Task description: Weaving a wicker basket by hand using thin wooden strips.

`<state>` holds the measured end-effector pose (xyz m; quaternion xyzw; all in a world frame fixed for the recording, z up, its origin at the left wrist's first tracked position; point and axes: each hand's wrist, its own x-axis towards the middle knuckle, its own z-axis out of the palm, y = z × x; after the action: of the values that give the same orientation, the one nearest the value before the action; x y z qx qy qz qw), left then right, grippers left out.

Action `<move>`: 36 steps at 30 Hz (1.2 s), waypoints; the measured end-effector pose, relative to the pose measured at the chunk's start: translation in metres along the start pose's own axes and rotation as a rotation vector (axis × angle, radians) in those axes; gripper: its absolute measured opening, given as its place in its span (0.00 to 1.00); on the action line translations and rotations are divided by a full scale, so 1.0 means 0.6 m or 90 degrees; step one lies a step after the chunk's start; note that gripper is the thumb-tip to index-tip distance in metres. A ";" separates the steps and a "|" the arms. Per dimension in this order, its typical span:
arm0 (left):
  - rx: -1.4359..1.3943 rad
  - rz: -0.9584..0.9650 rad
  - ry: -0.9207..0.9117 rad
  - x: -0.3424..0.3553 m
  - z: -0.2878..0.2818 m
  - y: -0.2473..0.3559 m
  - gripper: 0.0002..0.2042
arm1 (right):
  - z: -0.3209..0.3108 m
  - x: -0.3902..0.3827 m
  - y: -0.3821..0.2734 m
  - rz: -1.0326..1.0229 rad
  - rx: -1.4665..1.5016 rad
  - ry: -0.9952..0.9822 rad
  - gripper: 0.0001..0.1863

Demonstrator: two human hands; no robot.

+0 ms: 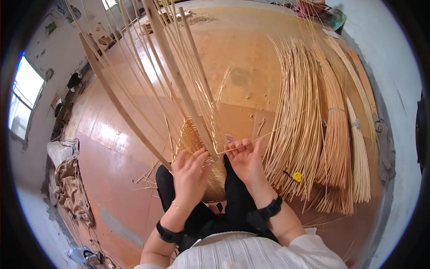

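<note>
Between my knees stands a partly woven wicker basket [191, 134], with thick wooden poles [179, 83] and many thin upright rods rising from it. My left hand [191, 175] lies against the near side of the weave, its fingers bent over the wall beside a pole's lower end. What lies right under those fingertips is hidden. To the right of that pole, my right hand [245, 161] is turned palm up. Its curled fingers pinch a thin wicker strand [269, 133], which slants from the pole's foot out to the right.
Long bundles of wicker rods [295, 116] lie on the floor to the right, some tied [335, 134]. A yellow tape measure [296, 176] rests on the nearest one. Crumpled brown cloth [69, 188] lies far left, and grey cloth [385, 152] by the right wall. Offcuts [261, 125] litter the floor.
</note>
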<state>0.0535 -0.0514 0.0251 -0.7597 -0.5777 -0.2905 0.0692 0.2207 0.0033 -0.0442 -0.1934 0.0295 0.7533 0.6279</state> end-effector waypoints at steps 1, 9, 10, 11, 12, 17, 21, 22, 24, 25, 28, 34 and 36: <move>-0.010 -0.023 -0.027 -0.006 0.021 0.010 0.15 | 0.007 0.004 -0.004 0.026 0.132 -0.018 0.26; -0.169 -0.075 -0.001 -0.044 0.101 -0.014 0.20 | 0.071 -0.108 0.014 -0.058 -0.753 -0.464 0.07; -0.149 -0.084 0.050 -0.045 0.105 0.004 0.19 | 0.069 -0.113 0.039 -0.164 -0.923 -0.504 0.07; -0.171 -0.124 0.037 -0.051 0.105 0.013 0.16 | 0.070 -0.119 0.046 -0.142 -0.816 -0.521 0.08; -0.174 -0.123 0.041 -0.059 0.102 0.010 0.16 | 0.078 -0.125 0.050 -0.116 -0.709 -0.539 0.10; -0.411 -0.184 0.060 -0.074 0.054 0.004 0.08 | 0.037 -0.024 -0.032 -0.258 -0.930 -0.358 0.20; -0.772 -0.507 0.028 -0.089 0.016 -0.033 0.06 | 0.046 0.011 -0.019 -0.245 -1.119 -0.510 0.18; -0.759 -0.556 -0.025 -0.088 0.009 -0.051 0.07 | 0.050 0.013 -0.012 -0.244 -1.113 -0.514 0.18; -0.569 -0.470 -0.065 -0.063 -0.002 -0.058 0.08 | 0.059 0.014 0.006 -0.274 -1.140 -0.474 0.17; -0.390 -0.376 -0.104 -0.037 -0.008 -0.056 0.09 | 0.053 0.020 0.013 -0.282 -1.134 -0.466 0.17; -0.351 -0.369 -0.250 0.047 -0.034 -0.033 0.13 | 0.031 0.029 0.037 -0.322 -1.072 -0.397 0.14; -0.438 -0.452 -0.366 0.135 0.003 -0.047 0.22 | 0.022 0.045 0.098 -0.594 -0.980 -0.264 0.08; -0.410 -0.364 -0.361 0.141 0.024 -0.066 0.17 | 0.014 0.050 0.106 -0.613 -0.966 -0.267 0.12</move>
<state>0.0361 0.0387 0.0486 -0.6029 -0.6397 -0.2436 -0.4099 0.1533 0.0203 -0.0588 -0.4041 -0.6703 0.2477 0.5710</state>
